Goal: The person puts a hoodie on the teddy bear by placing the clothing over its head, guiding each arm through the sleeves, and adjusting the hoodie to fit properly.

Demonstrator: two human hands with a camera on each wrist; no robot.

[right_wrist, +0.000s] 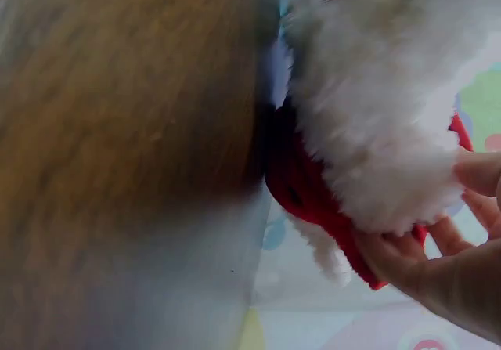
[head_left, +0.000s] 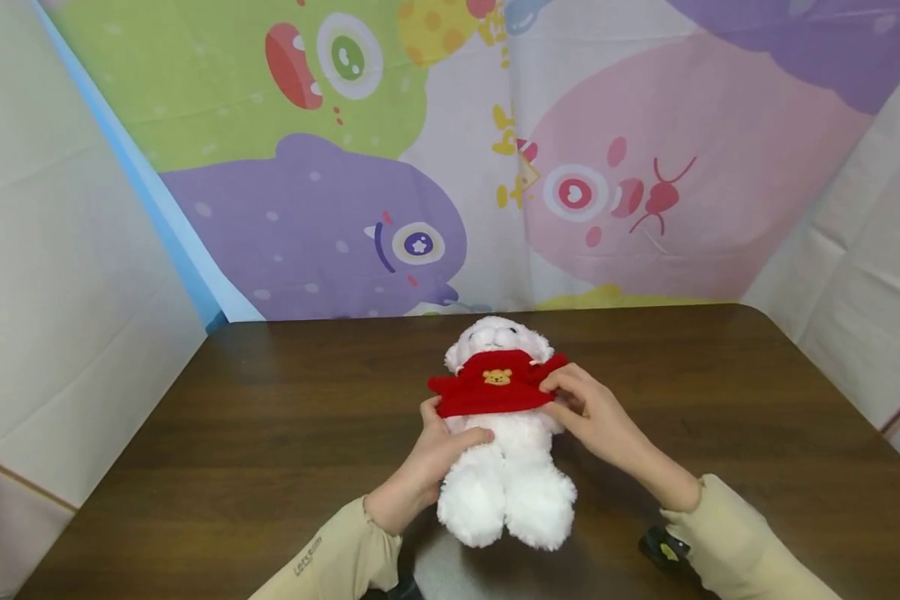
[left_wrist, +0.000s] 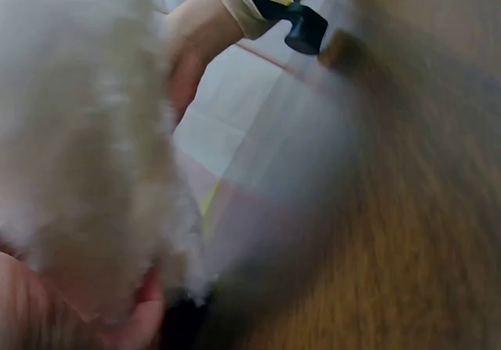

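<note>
A white plush bear point(head_left: 504, 467) faces up above the brown tabletop, its feet toward the person. Its red sweater point(head_left: 487, 400) has a small yellow bear face on the chest and sits high, leaving the belly bare. My left hand point(head_left: 423, 458) grips the toy's side, thumb across the belly. On the other side, my right hand point(head_left: 603, 417) pinches the sweater near its hem and sleeve. The right wrist view shows the right thumb against white fur point(right_wrist: 391, 115) and fingers at the red cloth point(right_wrist: 305, 182). Blurred fur point(left_wrist: 70, 131) fills the left wrist view's left side.
The dark wooden table point(head_left: 270, 425) reaches back to a cartoon-printed curtain point(head_left: 330, 217). Pale cloth panels point(head_left: 82, 250) stand at both sides. A black wrist device point(head_left: 663, 550) sits by the right sleeve cuff.
</note>
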